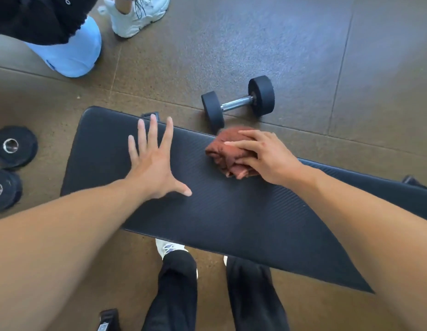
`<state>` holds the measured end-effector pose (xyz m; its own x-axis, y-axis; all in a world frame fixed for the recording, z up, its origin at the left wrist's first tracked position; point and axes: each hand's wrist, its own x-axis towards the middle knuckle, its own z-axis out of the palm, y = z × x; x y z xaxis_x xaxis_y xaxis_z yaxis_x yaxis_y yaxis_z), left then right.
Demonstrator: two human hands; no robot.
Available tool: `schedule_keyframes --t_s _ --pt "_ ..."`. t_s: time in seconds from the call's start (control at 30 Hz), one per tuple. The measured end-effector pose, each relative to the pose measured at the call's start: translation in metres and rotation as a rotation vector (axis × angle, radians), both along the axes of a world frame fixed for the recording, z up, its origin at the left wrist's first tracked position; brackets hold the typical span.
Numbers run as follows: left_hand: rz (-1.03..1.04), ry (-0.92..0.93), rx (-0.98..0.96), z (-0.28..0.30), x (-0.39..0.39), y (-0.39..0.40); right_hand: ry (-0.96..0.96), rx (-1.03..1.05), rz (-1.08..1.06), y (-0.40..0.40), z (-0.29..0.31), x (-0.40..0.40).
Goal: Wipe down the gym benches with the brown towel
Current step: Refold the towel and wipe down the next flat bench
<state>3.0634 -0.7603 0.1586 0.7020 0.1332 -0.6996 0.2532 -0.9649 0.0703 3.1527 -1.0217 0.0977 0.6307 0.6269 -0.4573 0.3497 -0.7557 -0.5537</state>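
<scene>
A black padded gym bench (231,211) runs across the middle of the view, from upper left to lower right. The brown towel (222,151), bunched up, lies on the bench's far edge. My right hand (265,156) lies on top of the towel with its fingers stretched over it and presses it onto the pad. My left hand (155,161) rests flat on the pad to the left of the towel, fingers spread wide, holding nothing.
A black dumbbell (238,101) lies on the brown rubber floor just beyond the towel. Two black weight plates (14,146) lie at the left edge. Another person's leg and white shoe (138,15) stand at the top left. My own legs are below the bench.
</scene>
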Motion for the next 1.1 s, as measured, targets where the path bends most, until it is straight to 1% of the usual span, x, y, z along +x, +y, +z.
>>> schedule_keyframes --t_s 0.1,0.17,0.2,0.23,0.27,0.33,0.37,0.4,0.47,0.57,0.67,0.73,0.8,0.83,0.9,0.97,1.0,1.03,1.1 --pt "-0.086 0.099 -0.064 -0.011 0.026 -0.045 0.279 -0.008 -0.069 -0.049 0.02 0.018" --pt "-0.072 0.189 -0.052 -0.021 0.031 -0.063 0.512 0.035 -0.181 -0.056 0.027 0.027" --pt "-0.054 0.213 -0.027 -0.025 0.032 -0.069 0.558 0.038 -0.267 -0.05 0.029 0.027" --pt "-0.043 0.236 0.003 -0.028 0.032 -0.072 0.548 0.007 -0.349 -0.038 0.032 0.027" --pt "-0.04 0.253 0.026 -0.03 0.032 -0.074 0.46 -0.056 -0.363 -0.025 0.029 0.025" --pt "-0.039 0.273 0.058 -0.034 0.033 -0.075 0.179 -0.182 -0.232 0.004 0.016 0.019" --pt "-0.038 0.283 0.068 -0.036 0.034 -0.075 0.079 -0.2 -0.184 0.019 0.01 0.018" --pt "-0.038 0.295 0.073 -0.037 0.035 -0.076 0.039 -0.186 -0.166 0.032 0.005 0.02" --pt "-0.039 0.316 0.09 -0.037 0.035 -0.076 0.036 -0.123 -0.131 0.05 -0.002 0.024" --pt "-0.033 0.345 0.106 -0.035 0.038 -0.079 0.052 -0.059 -0.066 0.043 -0.005 0.028" --pt "-0.008 0.355 0.119 -0.031 0.042 -0.083 0.101 -0.102 -0.057 -0.006 0.003 0.033" --pt "0.017 0.369 0.12 -0.029 0.043 -0.084 0.165 -0.148 -0.133 -0.053 0.008 0.036" --pt "0.016 0.378 0.123 -0.029 0.043 -0.085 0.164 -0.175 -0.233 -0.09 0.01 0.026" --pt "0.013 0.384 0.124 -0.029 0.043 -0.085 0.103 -0.18 -0.267 -0.099 0.008 0.016" --pt "0.021 0.389 0.12 -0.03 0.044 -0.085 -0.129 -0.155 -0.309 -0.099 -0.003 -0.011" --pt "0.025 0.389 0.12 -0.029 0.045 -0.085 -0.357 -0.057 -0.362 -0.086 -0.012 -0.036" --pt "0.023 0.394 0.122 -0.029 0.045 -0.085 -0.431 -0.006 -0.36 -0.078 -0.016 -0.049" --pt "0.018 0.398 0.122 -0.03 0.045 -0.085 -0.476 0.045 -0.31 -0.071 -0.019 -0.065" --pt "0.011 0.391 0.121 -0.03 0.044 -0.084 -0.509 0.137 -0.073 -0.057 -0.022 -0.109"
